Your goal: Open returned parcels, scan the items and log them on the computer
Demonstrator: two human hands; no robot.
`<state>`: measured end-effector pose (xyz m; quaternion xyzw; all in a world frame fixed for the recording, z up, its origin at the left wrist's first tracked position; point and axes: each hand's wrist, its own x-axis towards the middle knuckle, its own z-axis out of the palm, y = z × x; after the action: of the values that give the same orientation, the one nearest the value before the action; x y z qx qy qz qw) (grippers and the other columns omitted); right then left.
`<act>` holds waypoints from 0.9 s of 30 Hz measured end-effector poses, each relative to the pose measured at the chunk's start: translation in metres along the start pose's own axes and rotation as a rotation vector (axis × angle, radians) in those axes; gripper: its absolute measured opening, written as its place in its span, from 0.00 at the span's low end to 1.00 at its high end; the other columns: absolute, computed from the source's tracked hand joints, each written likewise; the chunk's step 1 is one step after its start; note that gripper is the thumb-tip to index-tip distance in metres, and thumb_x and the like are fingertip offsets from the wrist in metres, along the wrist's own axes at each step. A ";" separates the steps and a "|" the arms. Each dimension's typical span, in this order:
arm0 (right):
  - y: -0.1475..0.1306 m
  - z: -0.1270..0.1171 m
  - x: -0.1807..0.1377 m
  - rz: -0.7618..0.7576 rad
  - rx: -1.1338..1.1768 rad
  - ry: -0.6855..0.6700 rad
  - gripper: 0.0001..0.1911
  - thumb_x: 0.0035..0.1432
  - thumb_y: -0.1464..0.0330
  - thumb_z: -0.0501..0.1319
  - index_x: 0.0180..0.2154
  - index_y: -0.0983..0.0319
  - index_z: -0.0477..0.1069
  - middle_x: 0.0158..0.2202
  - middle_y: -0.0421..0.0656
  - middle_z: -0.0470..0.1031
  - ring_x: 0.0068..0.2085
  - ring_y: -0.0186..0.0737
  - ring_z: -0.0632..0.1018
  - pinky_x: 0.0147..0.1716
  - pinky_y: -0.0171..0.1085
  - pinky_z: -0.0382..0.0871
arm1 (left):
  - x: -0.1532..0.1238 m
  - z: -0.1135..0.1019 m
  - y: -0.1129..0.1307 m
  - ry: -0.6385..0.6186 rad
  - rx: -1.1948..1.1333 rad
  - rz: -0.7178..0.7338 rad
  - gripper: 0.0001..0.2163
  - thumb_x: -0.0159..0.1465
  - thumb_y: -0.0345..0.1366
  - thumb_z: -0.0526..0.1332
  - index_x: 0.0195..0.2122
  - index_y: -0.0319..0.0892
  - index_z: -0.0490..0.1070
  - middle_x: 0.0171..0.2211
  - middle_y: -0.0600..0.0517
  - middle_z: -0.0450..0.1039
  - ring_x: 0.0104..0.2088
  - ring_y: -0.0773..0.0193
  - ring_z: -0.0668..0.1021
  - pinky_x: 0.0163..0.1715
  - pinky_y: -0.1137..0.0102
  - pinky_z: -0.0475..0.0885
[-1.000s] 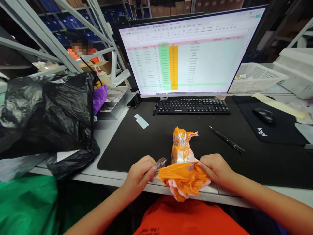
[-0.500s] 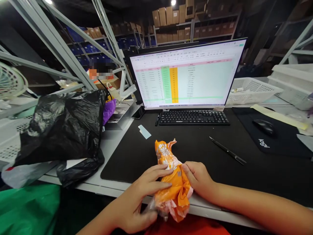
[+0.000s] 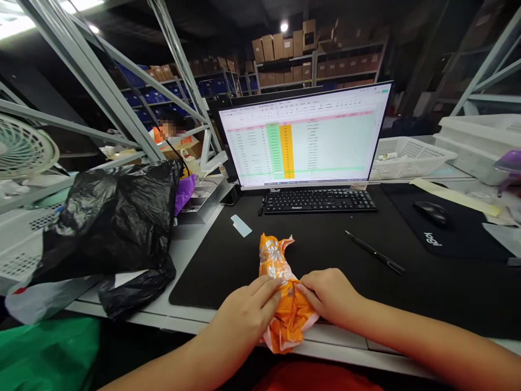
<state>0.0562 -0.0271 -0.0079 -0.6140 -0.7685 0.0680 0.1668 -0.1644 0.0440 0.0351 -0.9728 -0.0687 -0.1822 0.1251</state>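
An orange plastic mailer package, crumpled and wrapped with clear tape, lies on the black desk mat at the desk's near edge. My left hand presses on its left side, fingers together over the wrapper. My right hand grips its right side, fingers curled onto the plastic. The package's far end sticks out beyond both hands; its near end hangs over the desk edge.
A black pen lies right of the package. Keyboard, monitor and mouse stand behind. A black bag sits at left with a fan. White baskets at right. A person sits beyond the shelving.
My left hand let go of a clear tape scrap and came onto the package. Both hands closed in on its middle, and the package rolled narrower. The view tilted upward.
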 end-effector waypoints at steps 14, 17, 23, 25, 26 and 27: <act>0.191 -0.025 -0.078 0.701 -0.511 0.153 0.24 0.64 0.62 0.55 0.54 0.72 0.72 0.46 0.61 0.75 0.44 0.60 0.78 0.39 0.50 0.71 | -0.036 -0.003 -0.072 0.156 0.326 0.172 0.12 0.68 0.25 0.53 0.44 0.41 0.76 0.43 0.49 0.79 0.43 0.61 0.79 0.51 0.65 0.73; 0.198 -0.010 -0.086 0.682 -0.382 0.126 0.22 0.67 0.67 0.47 0.50 0.69 0.75 0.45 0.58 0.75 0.43 0.53 0.78 0.41 0.46 0.70 | -0.035 -0.012 -0.101 0.002 0.332 0.204 0.14 0.64 0.23 0.56 0.44 0.44 0.77 0.43 0.49 0.79 0.39 0.63 0.79 0.48 0.67 0.74; 0.189 -0.006 -0.075 0.604 -0.120 0.191 0.22 0.67 0.56 0.50 0.45 0.61 0.76 0.43 0.50 0.75 0.42 0.48 0.79 0.42 0.44 0.71 | -0.052 -0.013 -0.081 0.078 0.225 0.462 0.15 0.68 0.32 0.53 0.47 0.49 0.79 0.42 0.50 0.80 0.39 0.62 0.78 0.44 0.71 0.76; 0.191 -0.003 -0.072 0.559 -0.056 0.188 0.19 0.62 0.56 0.55 0.47 0.60 0.75 0.44 0.49 0.74 0.43 0.48 0.79 0.41 0.43 0.72 | -0.064 -0.009 -0.067 0.069 0.241 0.443 0.16 0.68 0.32 0.53 0.48 0.48 0.79 0.43 0.50 0.80 0.41 0.62 0.78 0.48 0.72 0.75; 0.192 -0.002 -0.071 0.542 -0.035 0.183 0.18 0.61 0.58 0.56 0.46 0.59 0.75 0.44 0.48 0.74 0.42 0.48 0.78 0.41 0.43 0.72 | -0.071 -0.006 -0.062 0.056 0.249 0.373 0.16 0.68 0.32 0.53 0.48 0.48 0.79 0.44 0.51 0.80 0.43 0.62 0.78 0.51 0.71 0.74; 0.192 0.000 -0.070 0.524 -0.015 0.179 0.16 0.60 0.60 0.55 0.45 0.59 0.74 0.43 0.48 0.74 0.42 0.47 0.78 0.41 0.43 0.72 | -0.077 -0.003 -0.058 0.060 0.245 0.277 0.15 0.68 0.32 0.53 0.47 0.49 0.79 0.44 0.52 0.80 0.45 0.62 0.78 0.55 0.69 0.72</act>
<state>0.2465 -0.0491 -0.0799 -0.7965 -0.5663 0.0488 0.2061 -0.2472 0.0924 0.0219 -0.9446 0.0480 -0.1827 0.2684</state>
